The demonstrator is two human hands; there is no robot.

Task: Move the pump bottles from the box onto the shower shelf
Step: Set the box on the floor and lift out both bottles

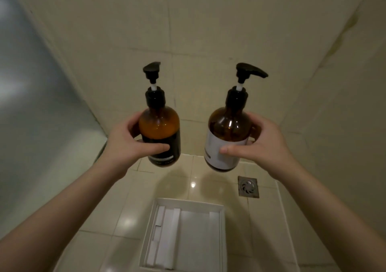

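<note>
My left hand [125, 144] grips an amber pump bottle with a black label [159, 125], held upright in the air. My right hand [263, 144] grips a second amber pump bottle with a white label [227, 133], tilted slightly, its black pump spout pointing right. Both bottles hang side by side in front of the tiled wall, well above the floor. Below them, on the floor, lies the open white box [222, 230], with only white card inserts inside. No shelf is in view.
A square metal floor drain [248, 186] sits in the glossy tiles just right of the box. A frosted glass panel [31, 115] stands along the left. Beige tiled walls close off the back and right.
</note>
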